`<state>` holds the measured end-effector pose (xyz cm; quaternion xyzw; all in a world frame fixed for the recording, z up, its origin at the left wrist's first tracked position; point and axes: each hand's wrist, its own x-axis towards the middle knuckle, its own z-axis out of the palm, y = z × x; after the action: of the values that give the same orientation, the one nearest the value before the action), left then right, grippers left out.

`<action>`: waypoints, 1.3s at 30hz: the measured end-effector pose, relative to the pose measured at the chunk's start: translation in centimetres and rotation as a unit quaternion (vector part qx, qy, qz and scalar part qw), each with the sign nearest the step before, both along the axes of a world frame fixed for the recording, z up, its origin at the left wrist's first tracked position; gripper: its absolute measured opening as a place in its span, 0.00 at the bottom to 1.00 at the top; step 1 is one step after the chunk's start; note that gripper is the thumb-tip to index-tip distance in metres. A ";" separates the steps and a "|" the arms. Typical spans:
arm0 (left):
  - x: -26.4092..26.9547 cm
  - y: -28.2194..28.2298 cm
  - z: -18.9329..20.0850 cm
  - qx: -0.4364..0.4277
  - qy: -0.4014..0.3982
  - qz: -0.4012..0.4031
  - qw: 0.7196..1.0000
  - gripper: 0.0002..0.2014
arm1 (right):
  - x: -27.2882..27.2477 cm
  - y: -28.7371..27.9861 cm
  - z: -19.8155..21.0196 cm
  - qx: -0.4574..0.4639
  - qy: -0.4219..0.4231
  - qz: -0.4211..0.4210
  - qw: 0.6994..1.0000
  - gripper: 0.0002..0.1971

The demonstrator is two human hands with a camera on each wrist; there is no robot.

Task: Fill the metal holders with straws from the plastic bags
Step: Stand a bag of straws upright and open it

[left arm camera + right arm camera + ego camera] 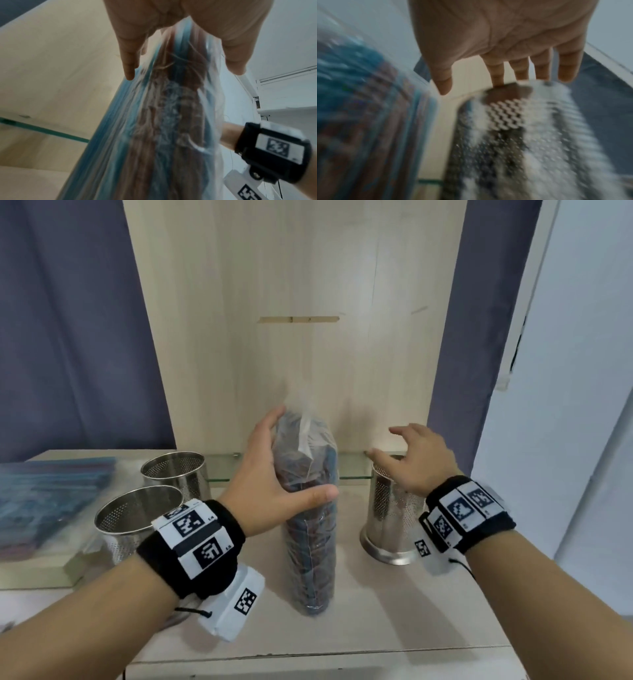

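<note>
There are three metal holders. Two stand at the left of the frame, one behind the other: the back holder [175, 474] and the front holder [137, 520]. The third holder [390, 518] stands at the right. There are two bags of straws. One bag [308, 508] stands upright in the middle of the frame, on the desk [359, 611]. The flat bag [44, 494] lies at the far left, on a pale board [41, 571].

The left hand [274, 474] has its grip clamped on the upright bag. Its fingers [128, 65] wrap the far side near the top. Its thumb [315, 495] lies across the near side.

The right hand [416, 460] hovers over the third holder. Its fingers [522, 70] are spread apart and hold nothing. In the right wrist view they are just above the rim, but it is too blurry to tell if they touch.

A glass shelf [222, 465] runs along the back, behind the bag and the holders. A tall wooden panel [298, 302] stands above it. Purple curtains [68, 320] hang at the upper left and upper right. Both wrists wear black bands [191, 546] with black and white square marks.
</note>
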<state>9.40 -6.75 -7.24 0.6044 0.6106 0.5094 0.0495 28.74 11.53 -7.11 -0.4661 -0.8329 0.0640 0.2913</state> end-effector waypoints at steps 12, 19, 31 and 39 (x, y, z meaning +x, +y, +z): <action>0.2 1.5 -1.1 0.000 0.017 -0.006 1.000 0.51 | 1.8 0.7 -3.4 -0.072 -0.064 0.052 0.994 0.56; 0.7 0.3 0.8 -0.002 0.050 -0.035 0.998 0.53 | 1.6 -2.3 0.4 0.015 -0.019 0.098 0.995 0.48; 0.7 1.7 2.9 0.013 -0.098 0.023 0.995 0.31 | -4.8 -8.5 5.8 -0.191 0.233 0.201 0.932 0.21; 1.2 1.7 3.3 0.001 -0.142 -0.002 0.990 0.12 | -4.8 -8.2 5.7 -0.194 0.218 0.209 0.933 0.16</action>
<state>10.57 -5.10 -3.96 0.5273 0.5954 0.5907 0.1365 23.90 3.29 -1.40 -0.3031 -0.7989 0.3838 0.3501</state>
